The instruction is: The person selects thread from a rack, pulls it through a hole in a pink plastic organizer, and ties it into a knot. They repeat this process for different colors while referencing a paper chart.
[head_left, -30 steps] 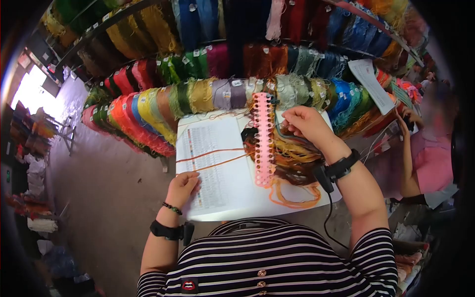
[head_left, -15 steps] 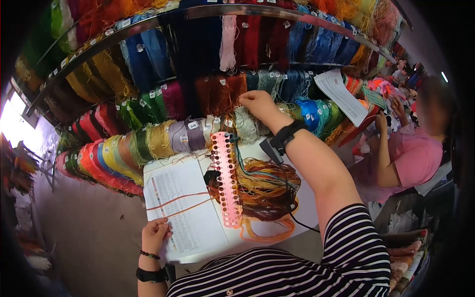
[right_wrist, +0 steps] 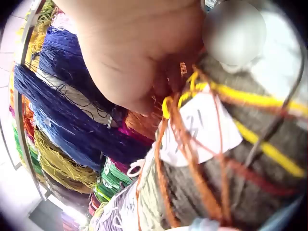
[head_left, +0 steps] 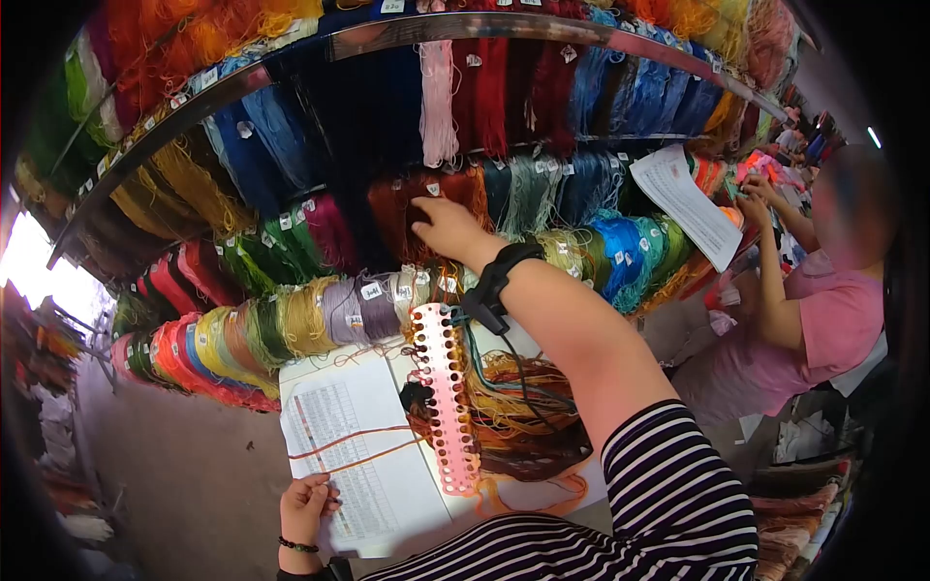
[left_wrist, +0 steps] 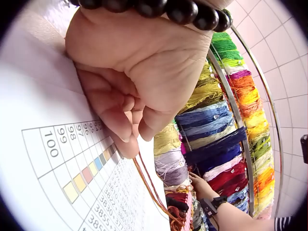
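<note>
My left hand (head_left: 304,510) pinches the ends of two rust-orange threads (head_left: 373,459) above a printed chart (head_left: 334,412). In the left wrist view this hand (left_wrist: 137,72) is over the numbered sheet (left_wrist: 38,159), with the threads (left_wrist: 153,191) running from its fingertips. They lead to a pink strip with holes (head_left: 448,407), which bears many brown, yellow and teal threads (head_left: 528,450). My right hand (head_left: 450,232) reaches to the rust-brown skeins (head_left: 395,208), fingers loosely bent. In the right wrist view its fingertips are partly hidden beside this hand's palm (right_wrist: 139,43).
Labelled skeins hang in rows on curved metal rails (head_left: 484,26) ahead. A lower row of skeins (head_left: 300,324) borders the white board. A printed sheet (head_left: 686,205) lies over the skeins at right. Another person in a pink shirt (head_left: 838,310) is at the right, hands raised.
My right hand has moved from above the pink strip, forward and left, to the rust-brown skeins. The head view has shifted toward the racks. My left hand still pinches the threads.
</note>
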A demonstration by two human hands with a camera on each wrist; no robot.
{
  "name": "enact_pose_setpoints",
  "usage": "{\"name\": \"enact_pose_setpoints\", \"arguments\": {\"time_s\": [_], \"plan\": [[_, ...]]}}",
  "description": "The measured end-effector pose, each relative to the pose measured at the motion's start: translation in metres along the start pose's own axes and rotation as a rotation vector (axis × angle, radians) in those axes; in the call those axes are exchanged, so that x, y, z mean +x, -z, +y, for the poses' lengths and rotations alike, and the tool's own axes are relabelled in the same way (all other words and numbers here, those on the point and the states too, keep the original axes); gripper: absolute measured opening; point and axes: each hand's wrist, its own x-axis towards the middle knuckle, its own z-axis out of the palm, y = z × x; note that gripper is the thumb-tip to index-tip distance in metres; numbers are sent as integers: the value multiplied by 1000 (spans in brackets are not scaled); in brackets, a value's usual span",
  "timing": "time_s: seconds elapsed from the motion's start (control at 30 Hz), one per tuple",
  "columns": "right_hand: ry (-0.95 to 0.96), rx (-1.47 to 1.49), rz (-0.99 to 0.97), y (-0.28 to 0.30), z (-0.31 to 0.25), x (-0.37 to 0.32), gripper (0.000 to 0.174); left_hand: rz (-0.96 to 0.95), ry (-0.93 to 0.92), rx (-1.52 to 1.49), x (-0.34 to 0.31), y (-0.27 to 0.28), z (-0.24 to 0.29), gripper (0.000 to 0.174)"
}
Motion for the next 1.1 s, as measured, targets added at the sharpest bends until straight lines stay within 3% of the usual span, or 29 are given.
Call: {"name": "enact_pose_setpoints", "arguments": {"time_s": [0.1,0.2,0.23,0.3,0.37,0.4,0.53,0.63,0.73,0.83,0.93,1.03,1.1], "plan": [[46,70,-10,-33,0,5,49,12,11,-7,1,-1,-1,19],[-36,59,-11,-28,-3,7,44,29,17,-4,0,-2,2,18],[-194,148,-31,-18,-4,10,35,38,19,-1,-1,-3,2,18],[-229,99,283,-19,18,14,27,30,12,-36,0,0,-2,18],[-230,155,278,-9,39,13,25,24,6,-50,1,1,-5,18],[-226,333,277,-10,44,16,23,20,3,-45,1,2,-4,19],[-453,594,201,-3,42,4,24,18,-2,-24,1,1,-1,19],[-438,639,215,-5,46,5,25,19,-5,-46,0,0,-2,19],[-445,563,246,-3,41,5,23,10,-13,-77,1,1,-5,19],[-331,85,159,12,14,2,23,16,-6,-79,0,2,-5,19],[-161,67,94,7,13,11,23,12,-13,-82,1,2,-7,20],[-121,7,219,-2,7,16,22,21,-17,-93,2,3,-10,20],[-328,-33,305,7,-4,13,24,18,-18,-97,1,3,-8,20]]}}
